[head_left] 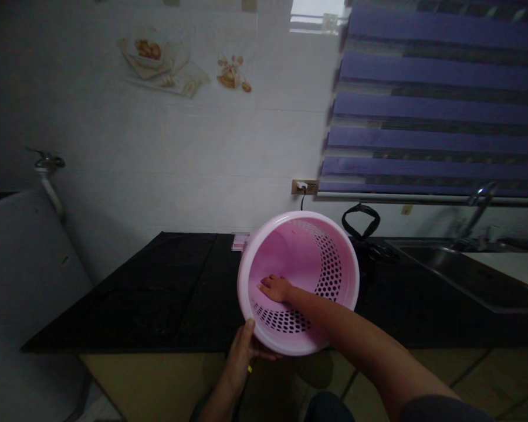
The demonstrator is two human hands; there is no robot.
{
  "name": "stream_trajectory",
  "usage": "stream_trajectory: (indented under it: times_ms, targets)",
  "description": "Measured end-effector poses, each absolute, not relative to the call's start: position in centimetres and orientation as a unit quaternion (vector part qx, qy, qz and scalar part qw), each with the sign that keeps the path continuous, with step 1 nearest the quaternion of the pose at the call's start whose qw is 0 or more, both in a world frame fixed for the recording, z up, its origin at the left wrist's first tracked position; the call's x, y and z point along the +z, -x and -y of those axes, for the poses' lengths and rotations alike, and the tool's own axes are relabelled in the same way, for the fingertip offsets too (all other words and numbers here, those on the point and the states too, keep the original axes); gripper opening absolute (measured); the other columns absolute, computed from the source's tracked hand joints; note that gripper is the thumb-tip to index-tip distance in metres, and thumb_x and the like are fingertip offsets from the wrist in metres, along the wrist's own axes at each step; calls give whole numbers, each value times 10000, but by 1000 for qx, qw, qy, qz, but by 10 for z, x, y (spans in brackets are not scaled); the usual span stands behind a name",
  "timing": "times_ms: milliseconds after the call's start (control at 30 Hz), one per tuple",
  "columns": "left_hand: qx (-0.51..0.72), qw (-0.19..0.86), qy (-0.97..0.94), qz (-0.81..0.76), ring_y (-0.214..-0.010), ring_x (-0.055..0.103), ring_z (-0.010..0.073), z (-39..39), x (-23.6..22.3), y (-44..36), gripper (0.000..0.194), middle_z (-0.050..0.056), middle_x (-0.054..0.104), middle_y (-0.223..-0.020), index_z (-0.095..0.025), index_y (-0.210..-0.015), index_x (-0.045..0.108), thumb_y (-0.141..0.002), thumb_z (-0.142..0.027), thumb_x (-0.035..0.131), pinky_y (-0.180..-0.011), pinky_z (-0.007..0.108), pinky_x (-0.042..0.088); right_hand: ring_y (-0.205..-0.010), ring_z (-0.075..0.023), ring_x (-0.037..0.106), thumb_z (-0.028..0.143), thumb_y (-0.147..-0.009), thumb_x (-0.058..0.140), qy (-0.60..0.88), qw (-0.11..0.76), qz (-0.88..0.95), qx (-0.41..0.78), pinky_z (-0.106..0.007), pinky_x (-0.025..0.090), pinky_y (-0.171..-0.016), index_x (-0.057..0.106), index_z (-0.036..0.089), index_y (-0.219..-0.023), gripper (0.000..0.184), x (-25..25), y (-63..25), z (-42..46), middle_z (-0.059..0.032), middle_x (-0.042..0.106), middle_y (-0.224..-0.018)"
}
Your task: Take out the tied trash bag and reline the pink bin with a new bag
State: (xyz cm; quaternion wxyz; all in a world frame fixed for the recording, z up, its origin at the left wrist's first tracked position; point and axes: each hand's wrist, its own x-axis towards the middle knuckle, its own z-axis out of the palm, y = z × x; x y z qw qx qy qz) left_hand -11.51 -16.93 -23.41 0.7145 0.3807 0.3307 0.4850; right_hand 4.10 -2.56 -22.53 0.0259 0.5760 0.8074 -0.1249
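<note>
A pink plastic basket (354, 258) with rows of round holes in its wall is tilted so that its mouth faces me, at the front of the black counter. My left hand (242, 347) grips its lower left rim, thumb on the rim and fingers underneath. Deep inside the basket, my right hand (276, 288) has its fingers spread near the inner wall. Nothing shows in that hand; whether its fingertips touch the plastic I cannot tell.
The black countertop (158, 293) runs along a tiled wall. At right are a sink (449, 264) and a faucet (477, 208). A black looped item (361, 220) and an outlet with a plug (305, 187) are behind the basket. A tap (48, 161) is at left.
</note>
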Motion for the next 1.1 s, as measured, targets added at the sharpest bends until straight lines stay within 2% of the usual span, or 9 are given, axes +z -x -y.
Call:
stream_trajectory:
  times_ms: [300,433,667,867,1100]
  targets:
    - [493,711,-383,-326,-647,700,298,170,-234,113,723,128,685,-577,-71,-759,669,-612,-778,637,-596,374,566,-1304,-267,432,486,-975,201,-579,22,-805,-130,-513,331,-1064,514,144,-1358,602,-226,-42,25,-145,493,-1381]
    - [498,718,-374,-310,-675,698,313,171,-231,112,742,133,683,-585,-64,-779,676,-594,-783,648,-633,406,568,-1313,-270,421,483,-978,182,-576,31,-806,-129,-520,336,-1061,512,138,-1357,610,-223,-41,27,-139,488,-1388]
    - [513,711,-370,-307,-667,692,308,174,-230,110,724,127,676,-579,-92,-732,666,-581,-800,637,-609,387,552,-1289,-266,446,495,-975,189,-585,17,-801,-128,-515,327,-1064,521,157,-1344,600,-226,-41,26,-148,490,-1380]
    - [562,674,-350,-328,-550,657,230,178,-232,111,570,58,681,-599,-129,-756,624,-548,-633,792,-615,370,532,-1285,-266,448,503,-977,171,-589,12,-795,-144,-495,343,-1057,500,143,-1369,625,-230,-41,23,-153,486,-1380]
    - [529,659,-425,-325,-600,649,212,176,-227,111,454,90,707,-652,-100,-723,686,-497,-447,871,-629,316,510,-1299,-254,438,511,-977,167,-589,24,-795,-144,-461,360,-1060,488,159,-1382,626,-228,-41,21,-135,476,-1396]
